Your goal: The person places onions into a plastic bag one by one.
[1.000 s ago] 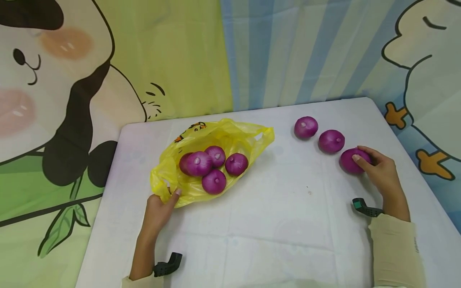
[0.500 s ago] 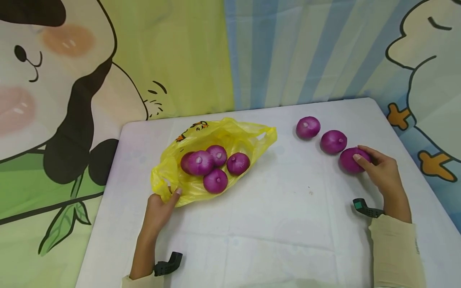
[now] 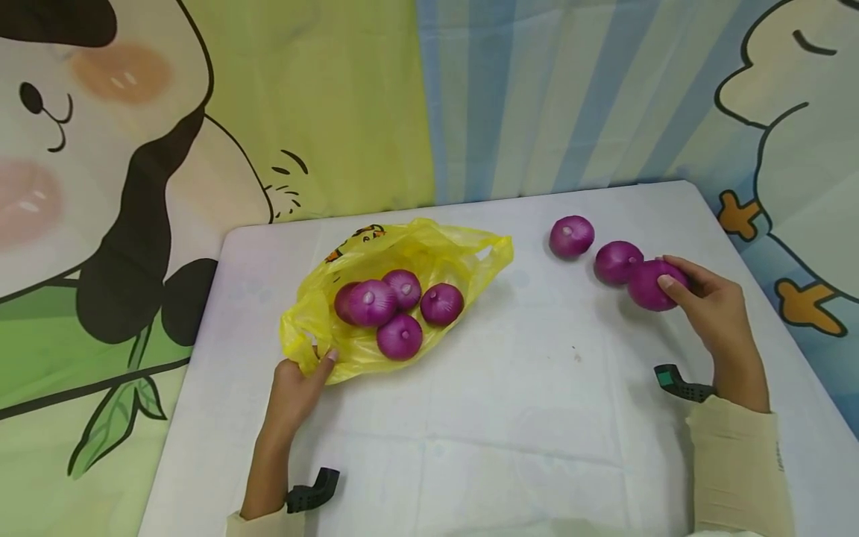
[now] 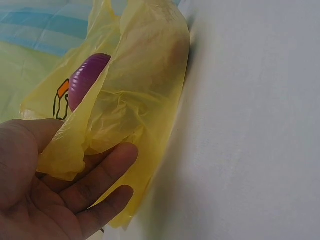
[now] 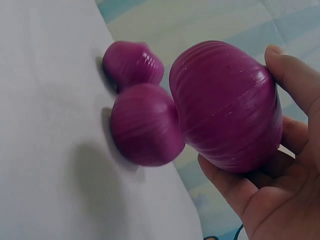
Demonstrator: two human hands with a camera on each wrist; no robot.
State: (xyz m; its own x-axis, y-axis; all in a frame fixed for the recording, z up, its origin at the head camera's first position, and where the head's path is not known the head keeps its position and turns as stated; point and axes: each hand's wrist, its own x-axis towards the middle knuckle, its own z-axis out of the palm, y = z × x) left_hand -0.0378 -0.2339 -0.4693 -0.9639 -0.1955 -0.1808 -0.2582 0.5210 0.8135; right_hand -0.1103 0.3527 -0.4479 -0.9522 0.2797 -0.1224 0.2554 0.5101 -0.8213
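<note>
clamping right fingers (image 5: 230, 187) round onion (image 3: 647, 287) above table (image 3: 510, 418), near right edge; left fingers (image 4: 105, 174) pinching bag (image 3: 403, 247), open room between.

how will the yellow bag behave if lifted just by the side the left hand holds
The yellow bag will probably flop and sag, since its thin film already creases near the left hand. It would likely tip lopsided, with only one side gripped. The round onions inside may roll, as the mouth gapes open.
</note>
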